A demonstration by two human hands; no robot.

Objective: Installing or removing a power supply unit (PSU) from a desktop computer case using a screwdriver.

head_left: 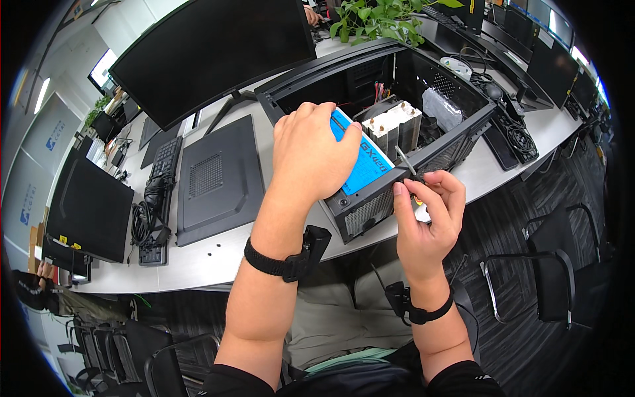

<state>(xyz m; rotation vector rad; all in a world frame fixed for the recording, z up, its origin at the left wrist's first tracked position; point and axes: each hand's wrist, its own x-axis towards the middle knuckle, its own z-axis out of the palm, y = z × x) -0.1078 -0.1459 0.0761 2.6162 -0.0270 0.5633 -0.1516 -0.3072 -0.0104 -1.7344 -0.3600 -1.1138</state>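
An open black computer case [370, 49] lies on the desk before me, its inside facing up. My left hand [311, 149] grips a power supply [367, 165] with a blue label, seated at the case's near left corner; the fingers reach over its far side. At the case's near edge my right hand [430, 218] has thumb and fingertips pinched together. What they hold is too small or hidden to name. A thin silver rod [405, 161] slants just above those fingertips. Beside the power supply stands a finned metal cooler [400, 126], with a clear plastic-wrapped item [442, 109] to its right.
Left of the case lies a black side panel [221, 178], with two small dark screws [210, 254] near it. A keyboard [162, 178] with bundled cable is farther left. A large monitor [218, 56] stands behind; cables [519, 142] and a chair [555, 258] are to the right.
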